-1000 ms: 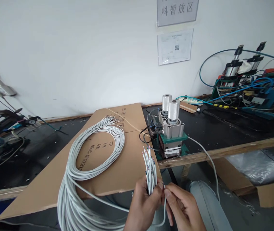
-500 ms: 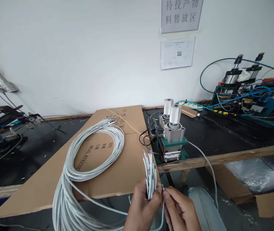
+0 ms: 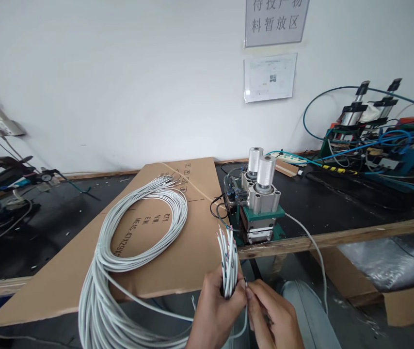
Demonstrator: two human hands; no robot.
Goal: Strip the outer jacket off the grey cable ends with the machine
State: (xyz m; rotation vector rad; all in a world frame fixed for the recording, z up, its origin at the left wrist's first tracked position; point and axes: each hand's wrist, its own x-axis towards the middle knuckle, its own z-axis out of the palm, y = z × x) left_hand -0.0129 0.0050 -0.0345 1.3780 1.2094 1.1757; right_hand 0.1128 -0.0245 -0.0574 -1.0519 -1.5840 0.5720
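My left hand (image 3: 218,308) is closed around a bundle of white cable ends (image 3: 229,264), which point upward with thin coloured cores at their tips. Right beside it, my right hand (image 3: 270,315) pinches the end of a single white cable (image 3: 245,310), close to my left thumb. From the hands the cables run left into a large coil of white cables (image 3: 100,261). Part of that coil lies on a flat cardboard sheet (image 3: 199,232), and the rest hangs over its front edge. My fingers partly hide the pinched cable end.
Just beyond my hands, a small pneumatic machine (image 3: 261,198) with two knurled silver knobs stands at the bench edge. More machines with blue hoses (image 3: 359,131) are at the far right. An open carton (image 3: 406,300) with clear plastic lies below the bench. A gauge device (image 3: 45,175) sits left.
The view has shifted slightly. Both hands keep nearly the same place and hold, with the cable bundle tilted a little differently.
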